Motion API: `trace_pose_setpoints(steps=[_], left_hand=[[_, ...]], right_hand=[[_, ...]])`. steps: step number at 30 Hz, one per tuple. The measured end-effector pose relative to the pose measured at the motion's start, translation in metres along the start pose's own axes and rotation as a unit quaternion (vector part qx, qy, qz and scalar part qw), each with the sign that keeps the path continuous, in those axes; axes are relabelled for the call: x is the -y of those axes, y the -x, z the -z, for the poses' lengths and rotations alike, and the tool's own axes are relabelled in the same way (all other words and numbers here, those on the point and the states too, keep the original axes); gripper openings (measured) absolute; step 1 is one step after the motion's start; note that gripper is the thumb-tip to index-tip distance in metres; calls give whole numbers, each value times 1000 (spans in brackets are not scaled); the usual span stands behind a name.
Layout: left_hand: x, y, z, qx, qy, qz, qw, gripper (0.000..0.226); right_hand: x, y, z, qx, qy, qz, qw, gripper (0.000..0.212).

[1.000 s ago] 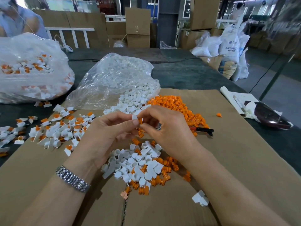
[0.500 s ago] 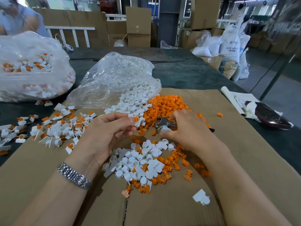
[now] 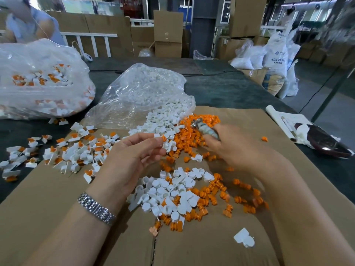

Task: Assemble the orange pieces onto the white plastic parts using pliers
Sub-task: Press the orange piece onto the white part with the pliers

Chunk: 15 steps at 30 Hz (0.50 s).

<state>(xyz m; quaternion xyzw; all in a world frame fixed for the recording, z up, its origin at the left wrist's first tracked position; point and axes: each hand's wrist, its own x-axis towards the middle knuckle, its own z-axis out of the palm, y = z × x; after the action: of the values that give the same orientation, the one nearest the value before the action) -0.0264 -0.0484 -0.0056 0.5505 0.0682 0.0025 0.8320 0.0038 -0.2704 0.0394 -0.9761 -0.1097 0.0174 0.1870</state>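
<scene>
Raised now, right hand grips pliers, nose pointing left toward left hand's pinched white part.

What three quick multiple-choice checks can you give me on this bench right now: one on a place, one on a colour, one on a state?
1. Where is the lone white part?
A. Inside the bag
B. On the cardboard sheet, nearest the camera
C. On the dark table

2. What colour is the piece at the left hand fingertips?
A. Orange
B. Blue
C. Green

3. What is the right hand doing?
A. Lying flat, empty
B. Gripping the pliers
C. Holding a bag

Answers: 1 B, it lies alone on the cardboard, below the mixed pile. 2 A, it sits orange against a white part. 3 B, the fingers curl round the handles, metal tip showing.
</scene>
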Motion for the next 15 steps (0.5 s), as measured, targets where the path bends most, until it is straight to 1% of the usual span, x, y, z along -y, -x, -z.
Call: trace_pose_setpoints(steps=[2,4,7,10,15], left_hand=[[0,0,2,1,13,-7,1000,13],[0,0,2,6,27,-16,999,9],[0,0,3,13,38,-30,999,10],[0,0,4,10,46,-42,998,10],[0,0,2,4,45,-55,997,12]], right_hand=[[7,3,9,36,-43,19,998,27],[16,6,13,91,-94,34,991,32],[30,11,14,153,-161,31,975,36],[40,11,11,163,-159,35,973,41],[48,15,7,157,-163,30,974,41]])
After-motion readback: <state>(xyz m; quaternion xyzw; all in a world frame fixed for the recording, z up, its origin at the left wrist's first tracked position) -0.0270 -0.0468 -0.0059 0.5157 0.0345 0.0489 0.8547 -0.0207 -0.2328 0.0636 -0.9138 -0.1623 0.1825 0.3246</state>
